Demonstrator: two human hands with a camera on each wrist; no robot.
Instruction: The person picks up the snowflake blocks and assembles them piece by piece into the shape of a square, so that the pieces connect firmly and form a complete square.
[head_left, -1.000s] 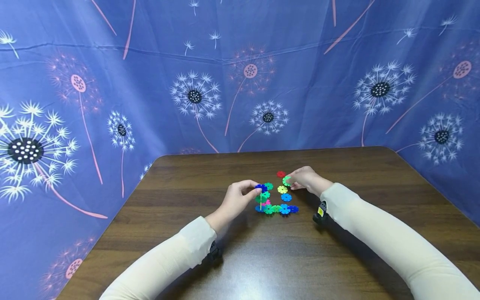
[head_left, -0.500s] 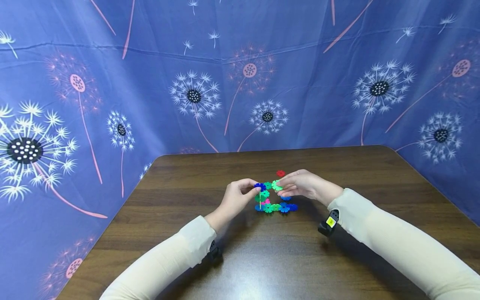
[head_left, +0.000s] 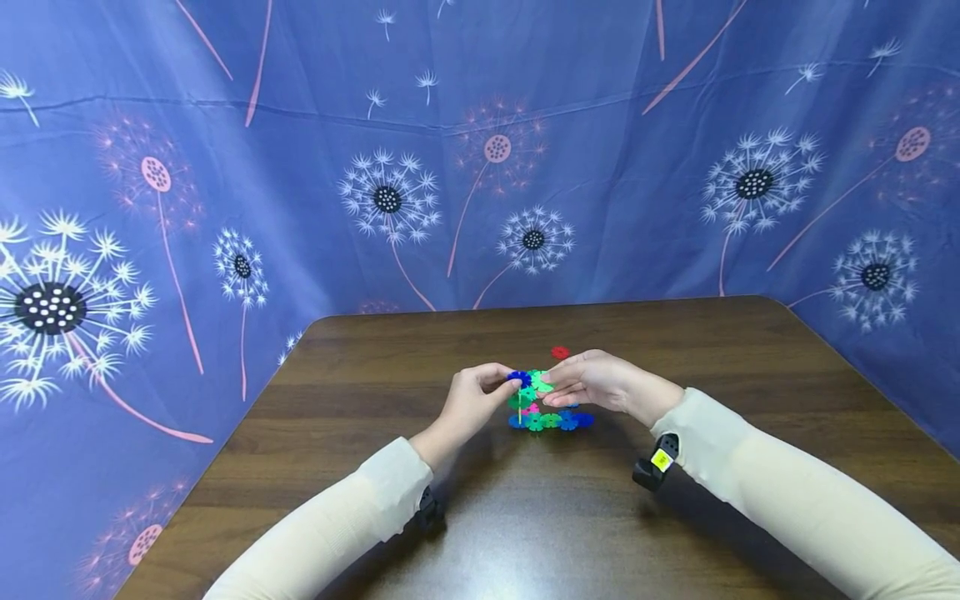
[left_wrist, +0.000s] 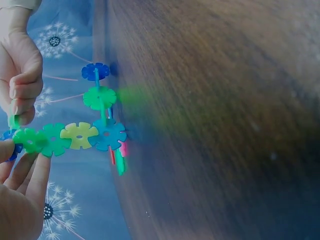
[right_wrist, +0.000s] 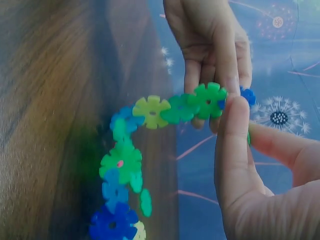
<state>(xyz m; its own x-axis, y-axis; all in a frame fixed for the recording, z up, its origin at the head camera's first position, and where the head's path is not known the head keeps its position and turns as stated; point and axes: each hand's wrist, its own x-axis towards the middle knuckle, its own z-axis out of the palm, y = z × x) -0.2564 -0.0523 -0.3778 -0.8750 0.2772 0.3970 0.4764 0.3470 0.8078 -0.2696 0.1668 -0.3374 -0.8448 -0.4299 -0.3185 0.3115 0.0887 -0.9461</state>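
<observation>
Slotted, flower-shaped plastic discs are joined into an upright column with a row along the table at its foot. My left hand (head_left: 474,402) pinches the dark blue disc (head_left: 519,378) at the column's top between thumb and fingers. Below it in the left wrist view come green discs (left_wrist: 54,140), a yellow disc (left_wrist: 79,135) and a light blue corner disc (left_wrist: 108,134). My right hand (head_left: 611,381) pinches a bright green disc (left_wrist: 14,121) right at the dark blue one. In the right wrist view my right thumb and fingers largely hide that disc.
A loose red disc (head_left: 560,352) lies behind my right hand. The low row ends at a dark blue disc (right_wrist: 114,222) on the right. Pink pieces (head_left: 530,409) show behind the row. The wooden table (head_left: 360,358) meets a blue dandelion-print cloth (head_left: 300,167) at the back.
My right hand has brought the bright green disc leftward from the loose discs to the column's top, and now covers the loose yellow disc. My left hand keeps its pinch in place.
</observation>
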